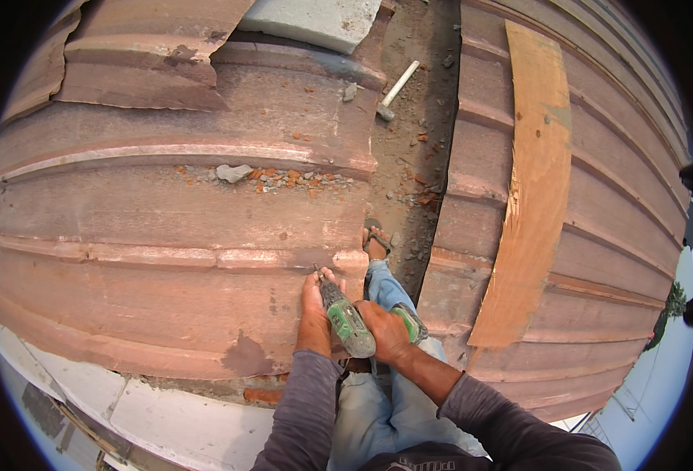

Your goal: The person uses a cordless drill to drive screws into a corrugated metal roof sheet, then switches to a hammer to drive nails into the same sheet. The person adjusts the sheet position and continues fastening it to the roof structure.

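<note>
My right hand (380,330) grips a green and grey cordless drill (350,334), angled toward the corrugated, rust-red roofing sheet (173,294) on the left. My left hand (316,302) has its fingers closed at the drill's front end, beside a thin metal piece pointing at a raised rib; exactly what they pinch is too small to make out. Below, my sandalled foot (376,243) stands in the gutter strip between the two roof sections.
A hammer (403,85) with a pale handle lies in the gutter (409,157) among rubble. A long plywood board (523,235) rests on the right roofing. Broken masonry (234,174) lies on the left sheet, a white block (311,20) farther back. White slabs (181,424) border the near edge.
</note>
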`<state>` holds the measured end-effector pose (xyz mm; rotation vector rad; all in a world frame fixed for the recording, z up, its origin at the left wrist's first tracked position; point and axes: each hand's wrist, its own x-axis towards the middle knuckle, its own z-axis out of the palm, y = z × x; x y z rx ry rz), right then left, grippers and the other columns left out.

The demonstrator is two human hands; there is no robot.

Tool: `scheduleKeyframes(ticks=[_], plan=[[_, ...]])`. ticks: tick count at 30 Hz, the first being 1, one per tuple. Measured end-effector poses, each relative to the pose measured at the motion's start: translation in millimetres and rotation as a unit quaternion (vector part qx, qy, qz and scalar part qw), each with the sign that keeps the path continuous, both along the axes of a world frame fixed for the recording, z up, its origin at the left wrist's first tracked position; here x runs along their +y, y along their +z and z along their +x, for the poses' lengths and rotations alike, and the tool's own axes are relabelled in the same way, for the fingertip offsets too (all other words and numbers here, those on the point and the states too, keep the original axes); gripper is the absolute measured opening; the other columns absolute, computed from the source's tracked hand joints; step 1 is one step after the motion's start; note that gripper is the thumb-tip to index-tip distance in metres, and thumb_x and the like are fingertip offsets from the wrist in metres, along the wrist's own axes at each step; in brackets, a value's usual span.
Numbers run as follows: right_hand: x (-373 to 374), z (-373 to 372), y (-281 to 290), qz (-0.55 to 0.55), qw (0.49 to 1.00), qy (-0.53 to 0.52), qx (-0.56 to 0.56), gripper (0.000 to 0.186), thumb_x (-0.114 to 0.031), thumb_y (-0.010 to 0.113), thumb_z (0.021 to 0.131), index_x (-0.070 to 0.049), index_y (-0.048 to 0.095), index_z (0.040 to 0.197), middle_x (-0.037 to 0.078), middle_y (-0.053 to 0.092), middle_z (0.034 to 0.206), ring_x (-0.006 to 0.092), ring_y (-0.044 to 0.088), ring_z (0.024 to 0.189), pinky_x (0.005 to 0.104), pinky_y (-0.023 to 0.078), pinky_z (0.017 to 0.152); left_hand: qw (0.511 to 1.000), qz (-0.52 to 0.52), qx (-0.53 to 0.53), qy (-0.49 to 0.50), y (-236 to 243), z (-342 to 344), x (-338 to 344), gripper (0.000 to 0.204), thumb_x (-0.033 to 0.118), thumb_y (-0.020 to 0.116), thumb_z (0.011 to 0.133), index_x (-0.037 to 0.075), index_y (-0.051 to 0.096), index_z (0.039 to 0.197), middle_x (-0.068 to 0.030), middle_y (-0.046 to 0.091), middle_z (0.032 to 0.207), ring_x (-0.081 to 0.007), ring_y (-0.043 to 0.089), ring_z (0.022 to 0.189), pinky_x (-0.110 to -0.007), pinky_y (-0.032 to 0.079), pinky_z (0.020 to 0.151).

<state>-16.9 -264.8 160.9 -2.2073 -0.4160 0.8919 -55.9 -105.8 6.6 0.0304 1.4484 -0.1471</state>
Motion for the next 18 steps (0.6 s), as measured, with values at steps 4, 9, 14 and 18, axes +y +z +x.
scheduleKeyframes(ticks=[4,9,14,18], plan=[[3.4,-0.2,0.0,-0.019,1.0,-0.003,0.007,0.037,-0.026,0.073,0.088,-0.012,0.054,0.117,0.015,0.068,0.106,0.0426,0.071,0.087,0.0533,0.056,0.07,1.0,-0.007,-0.016,-0.001,-3.2,0.8,1.1,0.021,0.03,0.049,0.103,0.015,0.063,0.103,0.0032,0.069,0.092,-0.0142,0.067,0.078,-0.045,0.056,0.092],[3.9,0.0,4.3,-0.029,0.999,-0.007,0.02,0.037,-0.025,0.072,0.088,-0.012,0.055,0.117,0.015,0.068,0.109,0.0437,0.071,0.089,0.0548,0.055,0.071,1.0,-0.016,0.002,0.026,-2.9,-1.3,-1.0,0.02,0.031,0.052,0.101,0.015,0.063,0.103,0.003,0.069,0.09,-0.0142,0.068,0.077,-0.044,0.057,0.092],[2.2,-0.2,5.7,-0.033,0.999,-0.004,0.038,0.048,-0.028,0.08,0.082,-0.013,0.055,0.121,0.014,0.068,0.112,0.0421,0.07,0.097,0.0516,0.055,0.076,1.0,-0.008,-0.025,0.009,3.6,-1.2,-1.8,0.018,0.031,0.054,0.1,0.016,0.064,0.101,0.0028,0.069,0.089,-0.0132,0.068,0.077,-0.044,0.057,0.092],[-2.8,0.3,5.5,-0.044,0.997,0.001,0.058,0.054,-0.027,0.083,0.079,-0.012,0.056,0.124,0.014,0.068,0.114,0.0409,0.069,0.101,0.0501,0.055,0.078,1.0,-0.001,-0.022,0.0,13.8,1.7,-3.6,0.019,0.033,0.056,0.1,0.016,0.065,0.101,0.0034,0.07,0.09,-0.0132,0.069,0.077,-0.045,0.057,0.092]])
